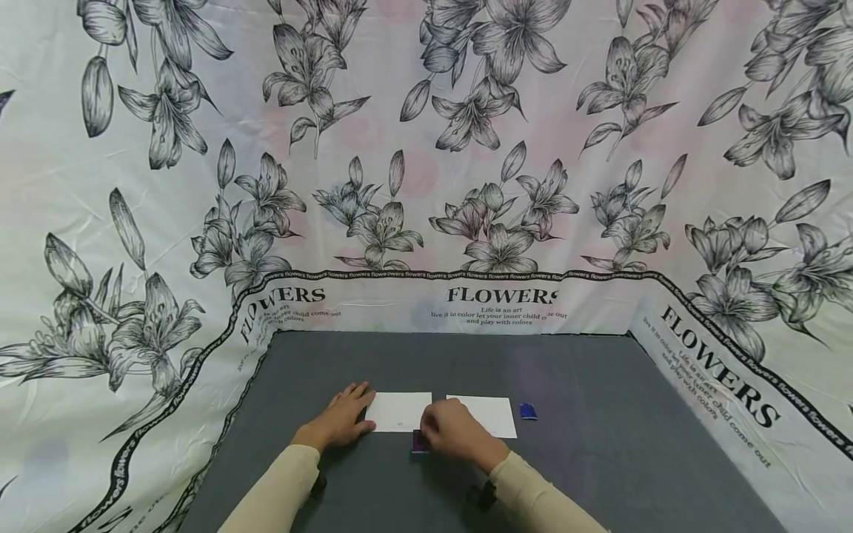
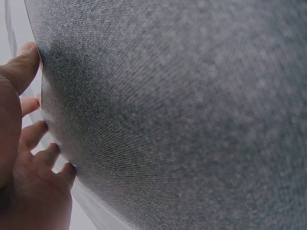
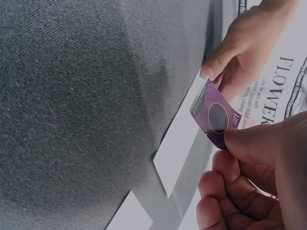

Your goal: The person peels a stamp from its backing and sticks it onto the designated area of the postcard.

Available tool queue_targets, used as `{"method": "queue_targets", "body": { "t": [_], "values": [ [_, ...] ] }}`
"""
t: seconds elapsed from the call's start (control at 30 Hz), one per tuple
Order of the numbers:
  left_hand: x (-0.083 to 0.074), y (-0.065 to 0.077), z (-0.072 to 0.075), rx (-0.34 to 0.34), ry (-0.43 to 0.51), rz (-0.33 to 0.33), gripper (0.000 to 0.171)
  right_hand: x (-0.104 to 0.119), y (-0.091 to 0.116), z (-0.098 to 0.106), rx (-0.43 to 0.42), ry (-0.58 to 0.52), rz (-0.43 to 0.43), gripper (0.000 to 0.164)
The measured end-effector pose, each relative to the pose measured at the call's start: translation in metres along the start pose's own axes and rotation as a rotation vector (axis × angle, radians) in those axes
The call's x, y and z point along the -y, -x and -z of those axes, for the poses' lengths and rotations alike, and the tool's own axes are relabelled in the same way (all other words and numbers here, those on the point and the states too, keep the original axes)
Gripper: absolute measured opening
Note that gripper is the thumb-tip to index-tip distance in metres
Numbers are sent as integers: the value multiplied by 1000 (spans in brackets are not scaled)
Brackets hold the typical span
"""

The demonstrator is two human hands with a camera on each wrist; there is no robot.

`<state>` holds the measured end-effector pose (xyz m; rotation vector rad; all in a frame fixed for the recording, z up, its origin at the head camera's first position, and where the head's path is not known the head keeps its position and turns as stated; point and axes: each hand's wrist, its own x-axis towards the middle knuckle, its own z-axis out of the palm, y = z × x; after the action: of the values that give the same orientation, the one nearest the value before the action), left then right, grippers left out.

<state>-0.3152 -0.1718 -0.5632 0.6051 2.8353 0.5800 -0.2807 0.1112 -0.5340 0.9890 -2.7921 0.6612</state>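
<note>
My right hand (image 1: 460, 431) pinches a purple postage stamp (image 3: 211, 112) by one corner between thumb and forefinger. A perforated edge, a dark oval and the number 120 show on the stamp in the right wrist view. In the head view it hangs at the lower right corner of the left white card (image 1: 398, 407). My left hand (image 1: 341, 418) rests with fingers spread at that card's left edge, thumb at the lower left corner. Behind my right hand lies another white card (image 1: 489, 416), partly covered by it.
A small shiny blue piece (image 1: 528, 411) lies to the right of the cards. The grey tabletop (image 1: 600, 459) reaches to a white flower-printed cloth (image 1: 493, 303) that hangs behind and along both sides.
</note>
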Motion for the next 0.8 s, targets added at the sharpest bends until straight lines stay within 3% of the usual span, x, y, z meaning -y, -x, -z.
{"method": "queue_targets", "body": {
  "t": [0.5,0.8],
  "values": [
    [6,-2,-4,-21,34,12,70,1,-5,8,3,1,-18,8],
    [7,1,-1,-43,50,3,67,2,-9,14,-36,22,35,9]
  ]
}}
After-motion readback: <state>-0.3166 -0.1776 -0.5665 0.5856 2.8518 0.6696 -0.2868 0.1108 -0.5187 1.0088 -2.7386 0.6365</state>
